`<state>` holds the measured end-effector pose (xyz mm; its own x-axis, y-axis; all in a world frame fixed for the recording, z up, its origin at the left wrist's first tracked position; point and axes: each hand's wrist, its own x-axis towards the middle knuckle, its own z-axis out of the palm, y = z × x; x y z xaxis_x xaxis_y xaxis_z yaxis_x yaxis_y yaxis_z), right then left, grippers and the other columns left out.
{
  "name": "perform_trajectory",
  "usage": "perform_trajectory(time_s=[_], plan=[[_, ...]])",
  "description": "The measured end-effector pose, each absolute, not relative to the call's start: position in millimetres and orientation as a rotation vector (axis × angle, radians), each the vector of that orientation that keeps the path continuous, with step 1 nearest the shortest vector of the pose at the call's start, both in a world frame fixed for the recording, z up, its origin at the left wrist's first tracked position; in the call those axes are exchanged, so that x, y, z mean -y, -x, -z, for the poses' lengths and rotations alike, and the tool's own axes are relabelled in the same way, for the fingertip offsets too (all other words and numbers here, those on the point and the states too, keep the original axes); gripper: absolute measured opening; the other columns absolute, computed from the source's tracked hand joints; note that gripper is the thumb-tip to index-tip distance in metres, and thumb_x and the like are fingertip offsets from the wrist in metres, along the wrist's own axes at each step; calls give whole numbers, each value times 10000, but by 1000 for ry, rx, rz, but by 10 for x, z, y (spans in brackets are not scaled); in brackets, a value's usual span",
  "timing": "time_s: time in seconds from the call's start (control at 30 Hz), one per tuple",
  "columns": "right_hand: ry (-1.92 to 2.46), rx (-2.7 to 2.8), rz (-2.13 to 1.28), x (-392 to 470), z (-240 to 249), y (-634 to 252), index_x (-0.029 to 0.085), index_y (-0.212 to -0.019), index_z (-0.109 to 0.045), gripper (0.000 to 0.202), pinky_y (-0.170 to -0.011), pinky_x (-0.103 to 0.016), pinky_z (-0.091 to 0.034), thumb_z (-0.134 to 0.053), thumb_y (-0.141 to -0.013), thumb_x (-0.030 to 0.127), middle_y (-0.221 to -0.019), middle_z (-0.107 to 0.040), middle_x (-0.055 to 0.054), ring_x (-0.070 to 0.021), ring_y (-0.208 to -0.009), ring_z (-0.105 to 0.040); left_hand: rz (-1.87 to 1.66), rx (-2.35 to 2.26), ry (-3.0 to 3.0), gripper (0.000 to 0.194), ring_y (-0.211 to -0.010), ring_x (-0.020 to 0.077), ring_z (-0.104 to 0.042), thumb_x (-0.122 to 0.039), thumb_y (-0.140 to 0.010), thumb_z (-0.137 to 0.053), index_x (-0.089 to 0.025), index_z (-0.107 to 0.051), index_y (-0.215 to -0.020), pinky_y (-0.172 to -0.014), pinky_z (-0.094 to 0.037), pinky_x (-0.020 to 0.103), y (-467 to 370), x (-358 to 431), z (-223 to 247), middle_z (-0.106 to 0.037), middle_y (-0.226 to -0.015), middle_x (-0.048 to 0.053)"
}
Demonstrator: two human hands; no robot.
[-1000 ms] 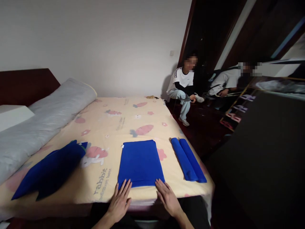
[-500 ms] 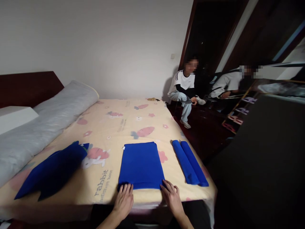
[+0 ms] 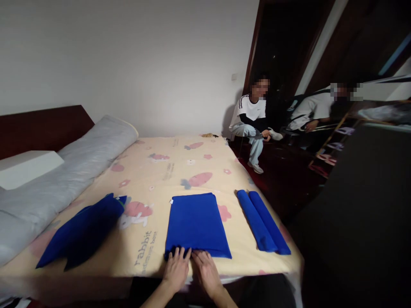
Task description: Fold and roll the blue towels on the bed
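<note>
Left hand (image 3: 177, 271) is palm down with the fingers a bit apart, tips on the near edge of the flat blue cloth (image 3: 197, 224). Right hand (image 3: 205, 269) is just beside it, fingers bent and bunched close together along that same edge, so the fingertips almost meet. Thumbs are hard to make out, so I can't tell if either one's pinching the fabric or just pressing on it.

Biggest thing around is the bed (image 3: 150, 175), cream sheet with pink carrots, flowers and white rabbits. Dark headboard (image 3: 48, 128) is at the far left, and a long grey bedding roll (image 3: 80, 167) runs along the left side with a white block (image 3: 32, 167) on it. Over at the far right there's a person in a white tee (image 3: 252, 109), sitting with one leg up, and a second person (image 3: 313, 109) further right, leaning forward.

Blue stuff next: flat piece sits at the near side of the bed, roughly a rectangle. Loose blue cloth (image 3: 86, 231) lies to its left, and two blue rolls (image 3: 255, 220) lie side by side to its right, near the bed's edge. Smallest bit is a little white tag (image 3: 171, 201) at the flat one's far left corner.
</note>
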<state>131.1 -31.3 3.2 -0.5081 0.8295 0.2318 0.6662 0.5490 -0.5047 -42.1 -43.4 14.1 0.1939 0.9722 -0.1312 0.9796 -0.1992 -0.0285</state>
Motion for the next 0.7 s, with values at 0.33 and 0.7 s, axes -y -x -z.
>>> perform_trajectory(time_s=[0.33, 0.7], plan=[[1150, 2338, -601, 125, 24, -2031, 205, -1361, -546, 464, -1102, -446, -394, -363, -937, 160, -1414, -536, -105, -231, -1309, -490, 270, -1895, -2404, 569, -1380, 274, -402, -112, -885, -356, -259, -449, -1426, -1131, -360, 465, 802, 368, -17, -489, -1476, 89], [1364, 2295, -113, 35, 185, -2439, 330, -1233, -640, 362, -910, -431, -433, -481, -925, 224, -1222, -660, -84, -266, -1121, -595, 213, -1871, -2550, 734, -1313, 213, -498, 65, -781, -329, -328, -502, -1376, -1101, -411, 410, 997, 337, 119, -587, -1390, 16]])
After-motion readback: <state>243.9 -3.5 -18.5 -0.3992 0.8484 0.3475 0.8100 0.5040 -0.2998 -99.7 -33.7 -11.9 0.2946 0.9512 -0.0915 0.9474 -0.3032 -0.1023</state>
